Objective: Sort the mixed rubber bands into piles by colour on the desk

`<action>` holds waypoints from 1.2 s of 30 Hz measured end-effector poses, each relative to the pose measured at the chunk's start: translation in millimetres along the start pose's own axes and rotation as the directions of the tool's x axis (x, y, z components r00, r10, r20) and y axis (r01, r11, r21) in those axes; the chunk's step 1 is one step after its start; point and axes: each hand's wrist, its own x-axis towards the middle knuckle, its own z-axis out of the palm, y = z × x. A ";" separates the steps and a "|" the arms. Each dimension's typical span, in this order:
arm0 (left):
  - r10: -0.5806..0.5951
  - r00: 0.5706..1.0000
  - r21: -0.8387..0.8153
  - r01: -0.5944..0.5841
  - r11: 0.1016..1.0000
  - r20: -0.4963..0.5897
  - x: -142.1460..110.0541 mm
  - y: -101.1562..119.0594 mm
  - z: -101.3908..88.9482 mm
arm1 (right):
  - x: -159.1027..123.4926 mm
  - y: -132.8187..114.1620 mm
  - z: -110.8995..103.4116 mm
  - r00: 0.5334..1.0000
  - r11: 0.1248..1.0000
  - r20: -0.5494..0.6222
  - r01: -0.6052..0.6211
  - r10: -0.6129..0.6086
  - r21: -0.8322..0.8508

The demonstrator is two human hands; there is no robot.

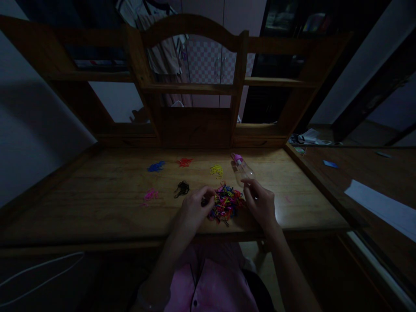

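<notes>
A mixed pile of small, thin pieces (225, 203), shaped like little pins or clips in many colours, lies near the table's front edge. My left hand (199, 203) is at the pile's left side, thumb and forefinger closed together; whatever they pinch is too small to make out. On the pile's other side, my right hand (260, 200) has its fingertips pressed together by a clear bottle (247, 173) with a pink cap, lying on its side. Any small piece in those fingers cannot be made out.
Single-colour heaps lie farther left and back: blue (156, 166), red (185, 162), yellow (216, 170), black (182, 189) and pink (151, 195). A wooden shelf (195, 125) rises along the table's back. White paper (383, 206) rests on the surface at right.
</notes>
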 end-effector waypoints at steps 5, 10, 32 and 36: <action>-0.029 1.000 -0.125 0.028 0.992 -0.001 1.7 -2.8 -4.9 | 0.1 0.0 0.1 1.000 1.000 0.012 -0.003 0.003 -0.005; -0.103 0.995 -0.279 0.097 0.955 -0.005 2.7 -1.5 -4.6 | 0.5 1.4 1.5 1.000 1.000 0.016 -0.012 0.012 0.005; 0.072 0.996 0.051 -0.074 0.996 0.054 110.3 -16.7 -2.4 | 0.2 2.7 1.5 1.000 1.000 0.010 0.013 -0.013 0.026; 0.087 0.993 0.076 -0.093 0.993 0.085 70.0 -6.8 -14.7 | -0.1 2.8 1.6 1.000 0.999 0.015 0.004 -0.004 0.033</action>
